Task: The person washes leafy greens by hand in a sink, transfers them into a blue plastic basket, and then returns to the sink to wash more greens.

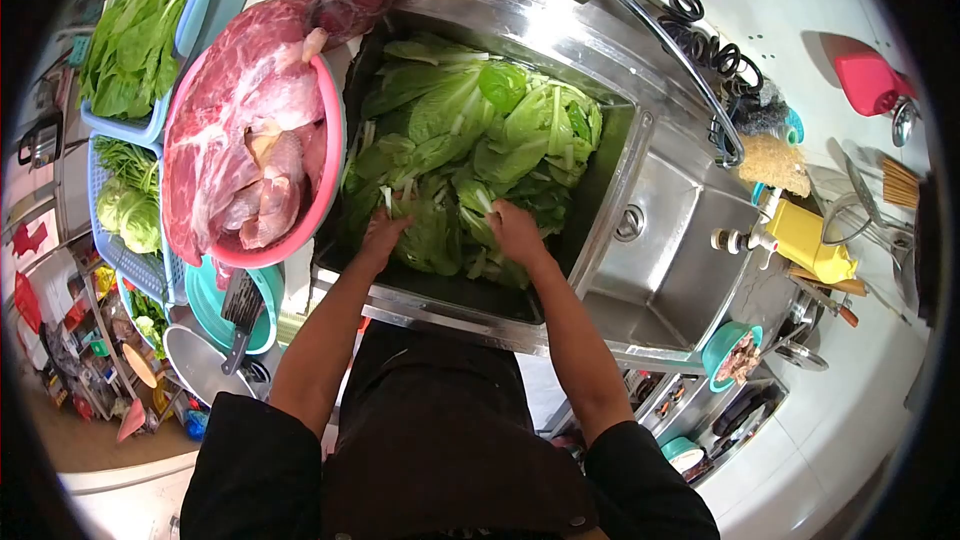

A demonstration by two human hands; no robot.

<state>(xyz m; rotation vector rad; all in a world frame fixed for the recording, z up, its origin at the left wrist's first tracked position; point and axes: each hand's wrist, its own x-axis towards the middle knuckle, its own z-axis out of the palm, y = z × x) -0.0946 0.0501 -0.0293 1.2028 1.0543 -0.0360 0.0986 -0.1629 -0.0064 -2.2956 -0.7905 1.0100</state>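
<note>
Green lettuce (440, 110) with broad leaves and pale stalks fills the left, larger basin of a steel sink (617, 210). My left hand (383, 237) is at the near left of the pile, its fingers curled round a lettuce leaf by a white stalk. To its right, my right hand (517, 233) pinches another lettuce leaf close to its pale stalk. Leaves partly hide the fingertips of both hands. Both forearms reach over the sink's front edge.
Left of the sink, a pink basin (334, 150) holds large pieces of raw meat (230, 90). Blue baskets (125, 210) of greens stand beyond it. A cleaver (241, 315) lies across a teal basin (205, 310). A faucet (670, 35) arches over the right basin.
</note>
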